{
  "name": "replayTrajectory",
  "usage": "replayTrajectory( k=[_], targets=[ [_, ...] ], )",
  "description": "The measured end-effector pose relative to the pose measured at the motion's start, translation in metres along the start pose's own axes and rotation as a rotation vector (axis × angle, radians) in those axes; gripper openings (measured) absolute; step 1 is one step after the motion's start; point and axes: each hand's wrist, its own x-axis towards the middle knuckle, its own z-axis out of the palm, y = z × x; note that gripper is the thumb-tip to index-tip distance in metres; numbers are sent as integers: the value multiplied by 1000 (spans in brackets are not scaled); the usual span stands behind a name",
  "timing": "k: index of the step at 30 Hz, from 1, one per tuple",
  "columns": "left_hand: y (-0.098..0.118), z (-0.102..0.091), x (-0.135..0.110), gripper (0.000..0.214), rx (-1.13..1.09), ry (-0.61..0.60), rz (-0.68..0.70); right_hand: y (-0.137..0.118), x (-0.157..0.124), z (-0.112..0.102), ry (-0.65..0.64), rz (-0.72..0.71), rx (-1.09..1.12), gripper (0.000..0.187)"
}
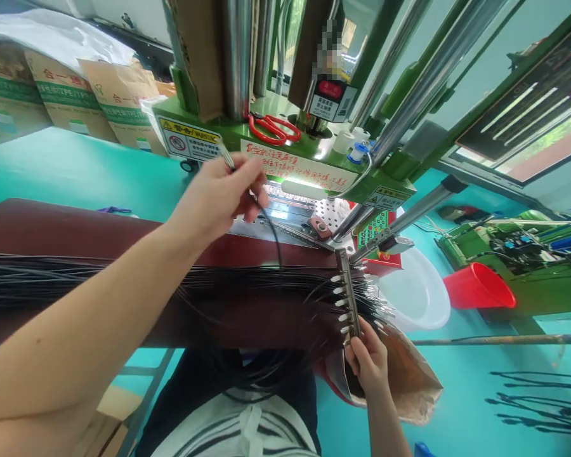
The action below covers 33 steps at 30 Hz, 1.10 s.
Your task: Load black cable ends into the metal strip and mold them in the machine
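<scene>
My left hand (219,197) is raised in front of the green press, its fingers pinched on a black cable (276,238). A pale metallic cable tip sticks up beyond the fingers, and the cable curves down towards the board. Lower right, my right hand (370,358) grips the near end of a narrow metal bar (348,289). Several silver connectors project from the bar's left side, with black cables looping near them. A long bundle of black cables (52,276) lies along the dark red board (252,324), and its silver ends bunch up to the right of the bar.
The green press (290,149) stands ahead, with red-handled scissors (273,129) on its ledge and a lit metal work area below. A white basin (412,292), a red bucket (480,285) and an open brown paper bag (404,381) are to the right. Paper sacks (118,101) stand back left.
</scene>
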Motion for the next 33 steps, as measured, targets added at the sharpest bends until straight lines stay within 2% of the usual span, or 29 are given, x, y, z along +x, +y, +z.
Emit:
replayTrajectory(
  k=[1,2,4,7,9,10,11,12,15,17,20,23,25,27,30,33],
  targets=[
    [3,10,5,12,-49,35,97,4,-4,-6,24,-2,11,40],
    [3,24,7,8,-76,12,154,8,-8,-11,46,-9,29,41],
    [-12,57,7,20,-90,-114,147,14,-15,-15,82,-23,62,42],
    [-52,108,-3,26,-54,-456,6,15,-23,-13,101,-25,49,42],
    [-78,129,-10,20,-97,-717,-183,11,-26,-13,83,-20,-12,41],
    [-88,133,-11,20,-144,-791,-282,7,-27,-14,74,-18,-49,41],
    [-96,132,-12,22,-192,-815,-366,3,-26,-16,66,-15,-87,40],
    [-101,127,-13,26,-237,-785,-429,-2,-25,-19,55,-10,-124,40],
    [-108,90,-21,39,-281,-655,-543,-23,-13,-29,-51,-4,-232,38],
    [-111,59,-40,43,-234,-769,-667,-42,2,-33,-170,2,-298,39],
    [-117,23,-83,41,-140,-1070,-734,-72,36,-26,-387,17,-365,41],
    [-122,11,-121,44,-201,-1118,-729,-101,80,-3,-638,35,-445,40],
    [-124,13,-134,48,-242,-1055,-720,-116,110,20,-754,-7,-510,42],
    [-127,19,-137,49,-303,-916,-748,-128,138,47,-846,-25,-595,45],
    [-134,27,-136,34,-482,-688,-859,-136,170,83,-949,40,-725,49],
    [-140,31,-133,22,-579,-539,-926,-130,190,105,-1021,104,-784,53]
  ],
)
